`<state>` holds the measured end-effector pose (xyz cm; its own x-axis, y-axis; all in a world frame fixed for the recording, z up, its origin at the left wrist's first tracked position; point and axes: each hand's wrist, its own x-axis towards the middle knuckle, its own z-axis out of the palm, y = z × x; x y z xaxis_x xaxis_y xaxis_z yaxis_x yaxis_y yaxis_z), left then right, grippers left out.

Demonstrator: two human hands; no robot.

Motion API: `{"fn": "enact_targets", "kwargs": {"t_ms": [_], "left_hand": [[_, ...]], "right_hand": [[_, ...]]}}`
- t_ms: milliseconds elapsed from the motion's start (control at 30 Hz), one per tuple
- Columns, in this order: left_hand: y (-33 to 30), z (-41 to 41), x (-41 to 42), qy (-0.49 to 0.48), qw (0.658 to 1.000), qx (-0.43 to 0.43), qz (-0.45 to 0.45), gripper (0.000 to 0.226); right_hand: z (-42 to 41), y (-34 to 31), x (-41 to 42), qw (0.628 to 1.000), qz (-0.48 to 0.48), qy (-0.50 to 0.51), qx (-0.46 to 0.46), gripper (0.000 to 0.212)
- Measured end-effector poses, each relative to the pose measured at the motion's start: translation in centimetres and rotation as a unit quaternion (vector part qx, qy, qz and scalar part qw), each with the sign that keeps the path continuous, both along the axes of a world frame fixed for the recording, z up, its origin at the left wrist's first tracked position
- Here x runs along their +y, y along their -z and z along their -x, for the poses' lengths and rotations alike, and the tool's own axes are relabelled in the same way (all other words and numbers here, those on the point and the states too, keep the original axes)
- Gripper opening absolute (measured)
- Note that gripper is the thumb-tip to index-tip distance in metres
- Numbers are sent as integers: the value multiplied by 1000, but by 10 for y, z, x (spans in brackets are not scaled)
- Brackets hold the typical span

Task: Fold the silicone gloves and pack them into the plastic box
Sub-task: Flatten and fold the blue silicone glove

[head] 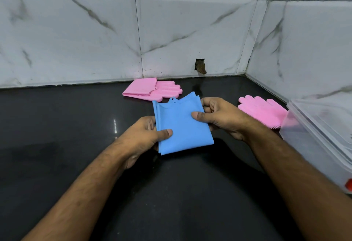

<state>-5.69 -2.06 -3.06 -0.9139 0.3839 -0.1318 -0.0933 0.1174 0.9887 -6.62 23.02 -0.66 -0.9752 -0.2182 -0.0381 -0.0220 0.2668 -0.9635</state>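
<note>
So both hands are on the folded blue glove [181, 126], held up just above the black bench [57, 126], roughly mid-frame. Left hand [146, 136] grips its left edge w/ the thumb pressed flat on top and the other fingers curled underneath; right hand [219, 117] pinches the right edge the same way, thumb on top, fingers wrapped behind. The blue glove is folded into a rough square, several layers showing along the left and bottom edges, and its far edge has a small tab w/ a hole. Behind the blue glove, close to the tiled wall [171, 31], lies a pink glove [152, 89], cuff part folded over, fingers pointing right, flat on the bench. To the right of the blue glove, just past the right hand, there's a 2nd pink glove [264, 110], fingers pointing toward the wall, bristly side visible at its near edge, and it runs up against or partly behind the plastic box [323, 136], can't tell if it's touching. The box is translucent, sits at the right edge of the frame well right of the blue glove, w/ a small red bit [349, 184] low on its near corner; can't make out what's inside. There's also a small broken hole [200, 66] in the wall right behind the blue glove, at bench level.
</note>
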Motion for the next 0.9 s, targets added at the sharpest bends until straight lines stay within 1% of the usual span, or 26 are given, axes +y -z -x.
{"fn": "enact_targets", "kwargs": {"t_ms": [100, 133, 167, 200, 267, 300, 333, 367, 433, 467, 500, 533, 633, 667, 733, 833, 900], "left_hand": [[5, 2, 3, -25, 999, 30, -8, 21], [7, 2, 4, -37, 999, 37, -9, 22], [8, 2, 5, -50, 998, 42, -10, 22], [9, 1, 7, -65, 997, 46, -10, 21], [8, -1, 11, -98, 993, 63, -7, 20], [7, -1, 13, -116, 990, 82, 7, 19], [6, -2, 14, -133, 984, 113, 38, 17], [4, -3, 15, -146, 974, 154, 84, 15], [1, -7, 16, -161, 938, 238, 194, 14], [0, -8, 16, -165, 922, 262, 233, 18], [-2, -9, 15, -165, 916, 266, 252, 24], [-4, -8, 13, -158, 920, 251, 257, 30], [-8, -4, 3, -100, 949, 160, 251, 43], [-7, -2, 0, -87, 954, 144, 249, 43], [-3, 0, -2, -91, 956, 138, 243, 36], [1, 2, -1, -121, 962, 137, 205, 24], [2, 4, -1, -119, 967, 139, 180, 20]], "right_hand": [[2, 6, -8, 990, -113, 33, 73, 24], [3, 7, -10, 987, -128, 41, 89, 24], [3, 6, -9, 988, -116, 45, 90, 24], [2, 4, -7, 993, -91, 38, 72, 23], [0, 0, 1, 997, -65, -21, 24, 18], [-1, -2, 5, 996, -63, -60, 7, 12], [-2, -4, 8, 994, -62, -94, -6, 6], [-3, -5, 10, 991, -62, -117, -11, 7], [-3, -5, 10, 990, -72, -123, -16, 19], [-3, -4, 9, 990, -80, -113, -16, 24], [-3, -3, 7, 991, -88, -101, -17, 26], [-3, -2, 5, 992, -95, -85, -21, 28], [-2, 1, 3, 992, -109, -41, -44, 37], [-2, 2, 3, 992, -110, -35, -52, 40], [-2, 3, 2, 992, -105, -26, -59, 42], [-1, 2, 1, 995, -81, -16, -62, 36], [0, 1, 3, 995, -74, -10, -69, 33]]}}
